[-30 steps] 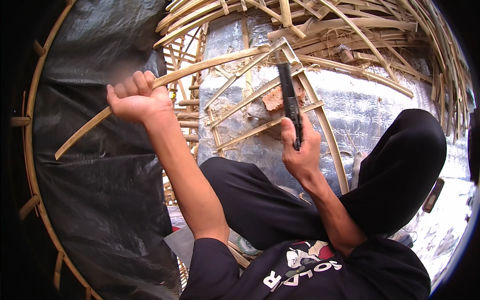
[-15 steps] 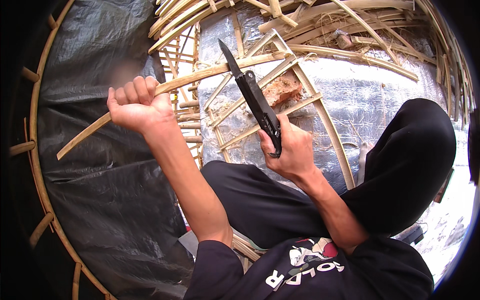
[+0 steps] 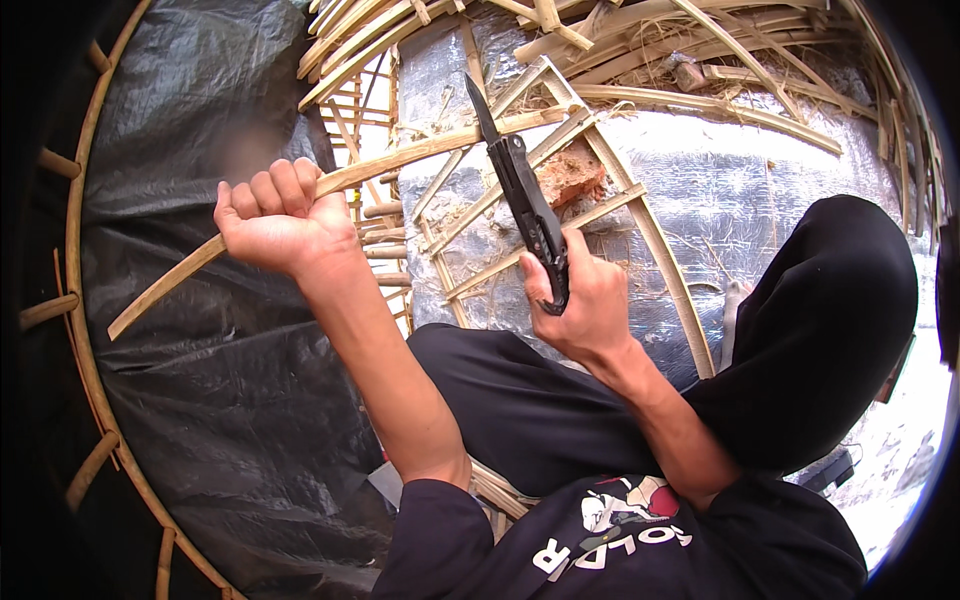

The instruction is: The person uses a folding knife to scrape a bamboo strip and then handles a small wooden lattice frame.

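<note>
My left hand is closed around a long, slightly bent bamboo strip, which sticks out on both sides of the fist. My right hand grips the handle of a black folding knife, its dark blade pointing up and away from me. The blade crosses the strip near its far right end; whether its edge touches the wood I cannot tell. Below the strip lies a frame of crossed bamboo slats, with a broken reddish brick inside it.
Piles of split bamboo lie at the far side on a silvery sheet. Black plastic sheeting covers the left, bordered by a curved bamboo pole. My bent knee rises at the right.
The knife has shifted right along the strip, toward its far end, and stands more upright. My left hand keeps its hold; the strip's near left end has dipped slightly.
</note>
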Demonstrator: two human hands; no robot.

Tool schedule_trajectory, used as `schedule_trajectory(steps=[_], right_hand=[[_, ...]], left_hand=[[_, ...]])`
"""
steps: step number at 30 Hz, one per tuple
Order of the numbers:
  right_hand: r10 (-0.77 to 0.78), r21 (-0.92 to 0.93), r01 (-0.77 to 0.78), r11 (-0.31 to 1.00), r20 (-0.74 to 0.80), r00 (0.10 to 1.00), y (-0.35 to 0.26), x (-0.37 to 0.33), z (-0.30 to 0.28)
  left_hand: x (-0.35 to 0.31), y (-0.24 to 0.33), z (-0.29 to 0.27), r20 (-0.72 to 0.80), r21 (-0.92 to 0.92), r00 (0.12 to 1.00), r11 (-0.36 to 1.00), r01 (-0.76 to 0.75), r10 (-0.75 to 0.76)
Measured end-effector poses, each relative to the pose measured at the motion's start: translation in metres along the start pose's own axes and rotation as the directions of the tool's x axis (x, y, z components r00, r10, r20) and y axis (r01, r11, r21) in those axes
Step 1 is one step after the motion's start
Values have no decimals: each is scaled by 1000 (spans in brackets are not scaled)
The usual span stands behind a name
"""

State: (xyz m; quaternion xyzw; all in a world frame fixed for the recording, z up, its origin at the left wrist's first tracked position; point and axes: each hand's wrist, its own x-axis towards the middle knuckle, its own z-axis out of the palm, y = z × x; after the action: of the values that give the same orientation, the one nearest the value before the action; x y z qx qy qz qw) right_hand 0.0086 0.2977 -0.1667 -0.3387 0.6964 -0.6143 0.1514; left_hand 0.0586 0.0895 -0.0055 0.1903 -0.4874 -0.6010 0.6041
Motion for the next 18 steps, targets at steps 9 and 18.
schedule_trajectory(steps=[9, 18], right_hand=[[-178, 9, 179, 984, -40, 983, -8, -1, 2], [67, 163, -73, 984, 43, 997, -4, -7, 7]], left_hand=[[0, -3, 6, 167, -148, 983, 983, 107, -81], [-9, -2, 13, 51, 45, 994, 994, -100, 97]])
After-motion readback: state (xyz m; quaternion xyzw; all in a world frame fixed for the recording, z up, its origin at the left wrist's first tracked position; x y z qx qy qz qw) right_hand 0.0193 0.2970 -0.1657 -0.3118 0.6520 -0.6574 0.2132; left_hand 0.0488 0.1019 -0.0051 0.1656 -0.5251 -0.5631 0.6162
